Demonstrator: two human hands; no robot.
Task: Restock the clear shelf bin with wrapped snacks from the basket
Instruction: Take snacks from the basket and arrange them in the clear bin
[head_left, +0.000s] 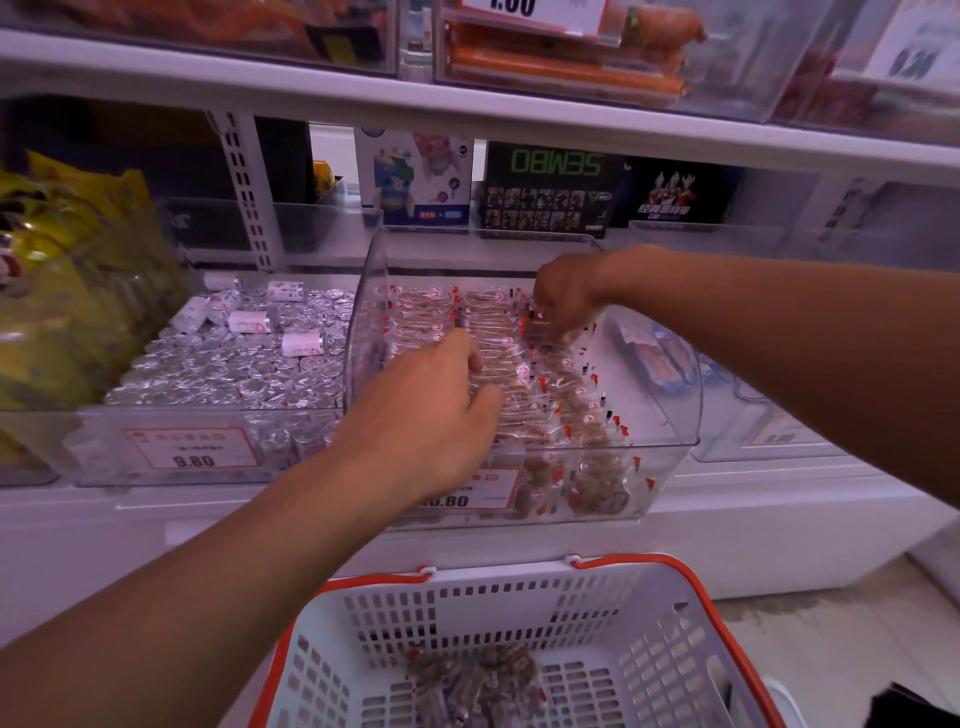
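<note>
The clear shelf bin (670, 457) stands pulled forward at the middle of the shelf, packed with rows of clear-wrapped brown snacks (566, 395). My left hand (431, 415) reaches into the bin's left side, fingers bent down onto the snack rows; whether it holds one is hidden. My right hand (563, 301) hangs over the far right rows, fingertips pinching among the wrapped snacks. Below, a white basket with an orange rim (701, 587) holds a small heap of the same snacks (478, 680) at its bottom.
A bin of silver foil-wrapped pieces (244, 369) sits to the left with a 9.80 tag (192, 449). Yellow bags (67, 280) fill the far left. Another clear bin (727, 415) holds blue packets on the right. An upper shelf (467, 114) overhangs, with boxes behind.
</note>
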